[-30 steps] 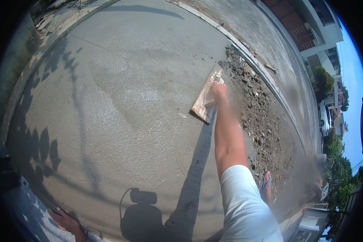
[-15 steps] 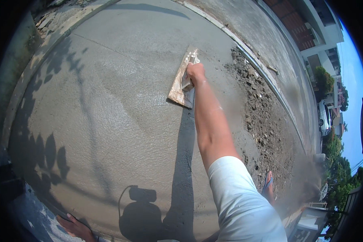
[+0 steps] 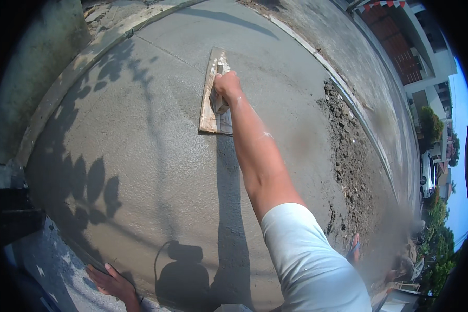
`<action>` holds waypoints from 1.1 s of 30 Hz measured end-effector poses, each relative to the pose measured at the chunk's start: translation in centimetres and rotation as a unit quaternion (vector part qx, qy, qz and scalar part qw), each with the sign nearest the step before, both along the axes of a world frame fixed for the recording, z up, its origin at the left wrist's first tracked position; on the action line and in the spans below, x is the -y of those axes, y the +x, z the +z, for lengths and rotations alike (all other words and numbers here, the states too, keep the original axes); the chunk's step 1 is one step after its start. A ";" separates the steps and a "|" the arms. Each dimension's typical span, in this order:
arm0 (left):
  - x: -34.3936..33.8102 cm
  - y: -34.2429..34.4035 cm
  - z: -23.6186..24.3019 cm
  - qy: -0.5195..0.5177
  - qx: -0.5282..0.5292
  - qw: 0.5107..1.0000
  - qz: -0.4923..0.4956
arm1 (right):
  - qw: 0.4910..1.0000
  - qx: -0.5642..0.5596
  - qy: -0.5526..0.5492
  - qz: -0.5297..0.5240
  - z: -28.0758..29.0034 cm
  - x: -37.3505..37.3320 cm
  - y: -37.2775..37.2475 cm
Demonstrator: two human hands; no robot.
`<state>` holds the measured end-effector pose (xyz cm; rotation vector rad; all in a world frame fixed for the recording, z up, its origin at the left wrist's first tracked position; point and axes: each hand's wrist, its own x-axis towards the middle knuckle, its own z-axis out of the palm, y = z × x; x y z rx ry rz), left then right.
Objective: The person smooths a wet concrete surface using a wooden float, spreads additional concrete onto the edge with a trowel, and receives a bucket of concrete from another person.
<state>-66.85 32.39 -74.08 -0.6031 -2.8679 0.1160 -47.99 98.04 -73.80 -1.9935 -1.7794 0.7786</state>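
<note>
My right hand (image 3: pixel 227 81) grips the handle of a pale, cement-smeared rectangular float (image 3: pixel 209 114), which lies on a wide slab of wet grey concrete (image 3: pixel 278 91) at the upper middle. My right arm stretches up to it from the lower edge. At the lower left, my left hand (image 3: pixel 106 281) rests with fingers spread on the speckled ground (image 3: pixel 52 265) beside the slab's edge. My shadow falls across the concrete below the float.
Rough rubble (image 3: pixel 353 166) lies along the right, bordered by a pale curb (image 3: pixel 338 78). A mossy wall (image 3: pixel 47 78) stands at left. A sandaled foot (image 3: pixel 354 248) shows at lower right. Beyond the road are houses, a parked car (image 3: pixel 427 174) and greenery.
My right hand and the float have moved left and upward across the concrete, away from the rubble. The view has shifted slightly. My left hand stays at the lower left, a little farther right.
</note>
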 end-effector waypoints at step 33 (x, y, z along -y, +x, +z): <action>0.3 0.5 1.2 0.008 0.042 0.998 0.041 | 0.976 0.125 0.045 0.173 4.2 18.2 0.0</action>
